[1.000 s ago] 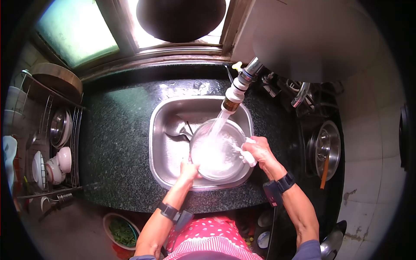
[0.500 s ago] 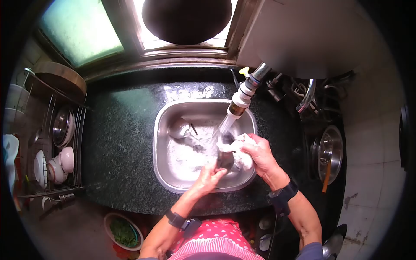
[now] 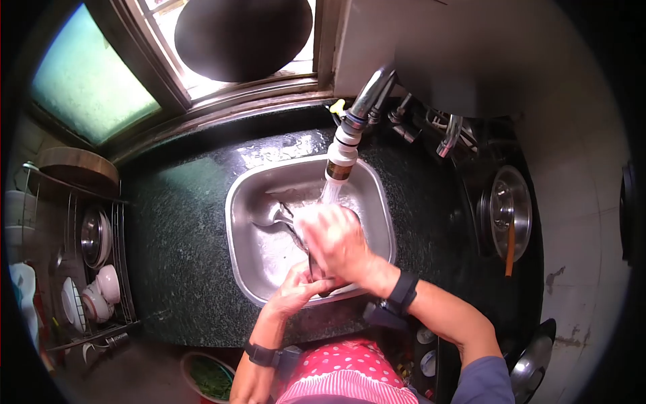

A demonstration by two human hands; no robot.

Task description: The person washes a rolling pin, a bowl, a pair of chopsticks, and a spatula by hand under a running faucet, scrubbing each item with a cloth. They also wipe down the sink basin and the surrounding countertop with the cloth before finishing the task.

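Note:
Water runs from the white-tipped faucet (image 3: 342, 151) into the metal sink (image 3: 243, 269). My left hand (image 3: 294, 288) is closed on a dark item (image 3: 313, 267) near the sink's front edge; most of it is hidden, so I cannot make out what it is. Just above and to the right, my right hand (image 3: 334, 241) is blurred beneath the stream, its fingers bent; the white cloth seen earlier is hidden or lost in the blur. A shiny utensil that looks like a ladle (image 3: 274, 217) lies in the sink, left of my right hand.
A wire dish rack (image 3: 121, 249) with bowls and plates stands at the left. At the right is a metal basin (image 3: 511, 209) with an orange-handled utensil. A bowl of greens (image 3: 210, 377) sits below the counter. Another tap (image 3: 449, 136) is at the back right.
My right hand has moved left over the sink, under the water and close to my left hand. My left hand has shifted a little left. The head view has turned and shifted.

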